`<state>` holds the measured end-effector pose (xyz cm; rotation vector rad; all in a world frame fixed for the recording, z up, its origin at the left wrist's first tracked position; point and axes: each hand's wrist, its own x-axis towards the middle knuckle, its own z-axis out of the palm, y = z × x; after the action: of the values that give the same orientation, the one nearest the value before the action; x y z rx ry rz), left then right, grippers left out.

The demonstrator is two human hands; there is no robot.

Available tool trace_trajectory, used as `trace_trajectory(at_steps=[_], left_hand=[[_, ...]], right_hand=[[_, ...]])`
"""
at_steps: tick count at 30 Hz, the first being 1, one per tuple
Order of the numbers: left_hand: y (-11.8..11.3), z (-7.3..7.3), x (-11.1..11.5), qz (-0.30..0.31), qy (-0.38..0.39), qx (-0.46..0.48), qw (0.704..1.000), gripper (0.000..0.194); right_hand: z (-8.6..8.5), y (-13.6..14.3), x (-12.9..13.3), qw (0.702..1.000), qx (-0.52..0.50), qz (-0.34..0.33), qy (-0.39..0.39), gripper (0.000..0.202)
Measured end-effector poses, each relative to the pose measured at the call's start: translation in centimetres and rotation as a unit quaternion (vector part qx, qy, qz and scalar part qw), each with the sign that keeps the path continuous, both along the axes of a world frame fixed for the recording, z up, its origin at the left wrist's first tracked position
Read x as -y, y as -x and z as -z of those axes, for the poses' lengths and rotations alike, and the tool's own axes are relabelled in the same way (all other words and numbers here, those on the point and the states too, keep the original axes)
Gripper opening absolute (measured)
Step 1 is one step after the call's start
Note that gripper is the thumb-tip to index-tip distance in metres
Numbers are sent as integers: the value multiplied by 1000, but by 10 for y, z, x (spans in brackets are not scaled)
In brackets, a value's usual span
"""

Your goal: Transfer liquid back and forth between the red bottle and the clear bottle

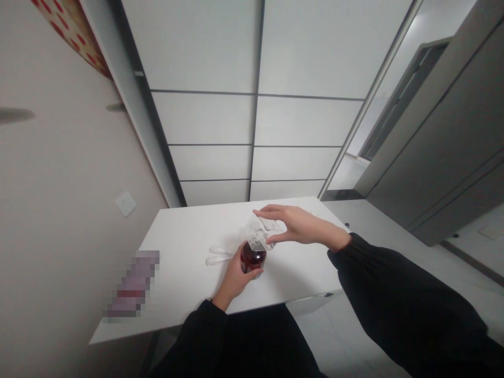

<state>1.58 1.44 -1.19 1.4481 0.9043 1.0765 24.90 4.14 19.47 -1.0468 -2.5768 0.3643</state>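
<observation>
A dark reddish bottle stands on the white table, and my left hand is wrapped round its side. Over the bottle's top lies clear crinkled plastic. My right hand is above and to the right of the bottle, its thumb and fingers spread apart around the plastic. Whether the right fingertips touch the plastic is hard to tell. Left of the bottle, clear plastic pieces lie on the table.
A blurred-out purplish item lies at the table's left edge. White panelled cabinet doors rise behind the table. A wall with a socket is on the left.
</observation>
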Motion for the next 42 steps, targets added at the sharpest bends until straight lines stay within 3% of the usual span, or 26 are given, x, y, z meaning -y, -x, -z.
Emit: trace_trajectory(at_steps=[12, 34, 42], left_hand=[[0, 0, -1, -9, -20, -4, 1000, 85], [-3, 1, -1, 1, -11, 7, 1000, 81], [-3, -7, 1, -1, -19, 4, 1000, 73]], right_hand=[[-23, 16, 9, 995, 98, 8, -10, 76], [-35, 30, 11, 988, 153, 3, -34, 77], [-35, 34, 12, 986, 164, 7, -39, 79]])
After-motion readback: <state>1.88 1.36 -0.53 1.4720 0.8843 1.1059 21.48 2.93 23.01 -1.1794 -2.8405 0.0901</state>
